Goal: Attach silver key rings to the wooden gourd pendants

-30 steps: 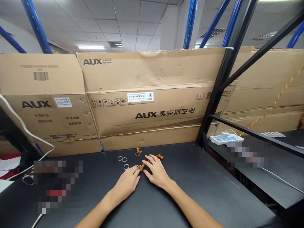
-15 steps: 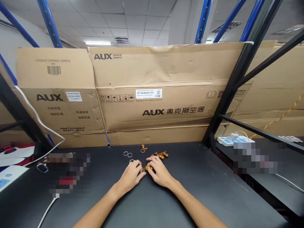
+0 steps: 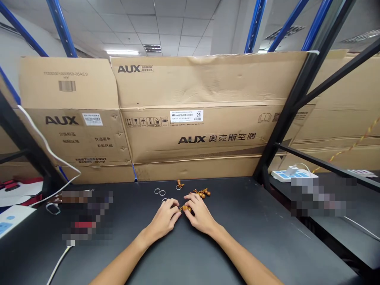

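One beaded charm (image 3: 185,208) between hands (image 3: 164,217), only partly visible

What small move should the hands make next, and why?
Probably a light pinch on the left end of the charm with the left hand, the right hand steadying its beads: it lies between both hands' fingertips. Loose rings lie just beyond; whether the left fingers hide another, I cannot tell.

"AUX" marks the cardboard panels (image 3: 219,87) before me; a white label (image 3: 187,116) reads "KFR-46G/BpR3AES1(B1)" and "25".
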Demonstrator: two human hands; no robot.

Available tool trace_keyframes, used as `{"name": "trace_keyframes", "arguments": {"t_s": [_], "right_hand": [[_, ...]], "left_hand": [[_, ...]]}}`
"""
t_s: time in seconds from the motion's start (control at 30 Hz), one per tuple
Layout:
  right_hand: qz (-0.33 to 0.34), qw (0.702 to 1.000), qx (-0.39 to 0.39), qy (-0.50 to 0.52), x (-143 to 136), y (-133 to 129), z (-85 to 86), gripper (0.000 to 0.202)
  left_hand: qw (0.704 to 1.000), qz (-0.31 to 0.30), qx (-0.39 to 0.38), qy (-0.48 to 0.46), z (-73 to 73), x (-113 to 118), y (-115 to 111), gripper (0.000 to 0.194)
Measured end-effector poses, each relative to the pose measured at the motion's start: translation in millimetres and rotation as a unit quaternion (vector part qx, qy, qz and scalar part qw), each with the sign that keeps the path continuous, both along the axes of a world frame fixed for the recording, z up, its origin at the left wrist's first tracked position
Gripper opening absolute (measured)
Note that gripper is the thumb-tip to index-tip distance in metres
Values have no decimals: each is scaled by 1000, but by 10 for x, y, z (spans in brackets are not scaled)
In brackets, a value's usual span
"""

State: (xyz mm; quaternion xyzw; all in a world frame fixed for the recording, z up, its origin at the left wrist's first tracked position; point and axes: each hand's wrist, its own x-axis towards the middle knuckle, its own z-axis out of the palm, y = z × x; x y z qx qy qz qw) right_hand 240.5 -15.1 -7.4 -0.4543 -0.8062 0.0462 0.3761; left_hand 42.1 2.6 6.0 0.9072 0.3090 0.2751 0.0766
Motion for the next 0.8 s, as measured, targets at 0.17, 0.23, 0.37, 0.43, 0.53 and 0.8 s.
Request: {"name": "trace_keyframes", "arguments": {"t_s": [0.17,0.23,0.37,0.43,0.53,0.8], "right_hand": [[-27,1000,-3,2,44,27,-27,10],[1,1000,-2,5,33,15,-29,10],[7,1000,2,5,2,9,-20,10],[-18,1000,2,8,11,20,-15,11],[-23,1000,2,14,36,21,-6,10],[-14,1000,5,-3,17,15,-20,8]], "left_hand": [[1000,-20,-17,9,53,2,-28,15],[1000,-6,-14,4,38,3,-18,20],[1000,-4,-7,-12,-5,-5,19,22],[999,-26,-14,-15,4,-9,12,20],[999,-48,-24,-3,37,-11,-24,19],[999,-38,-26,-11,35,-16,-11,23]]}}
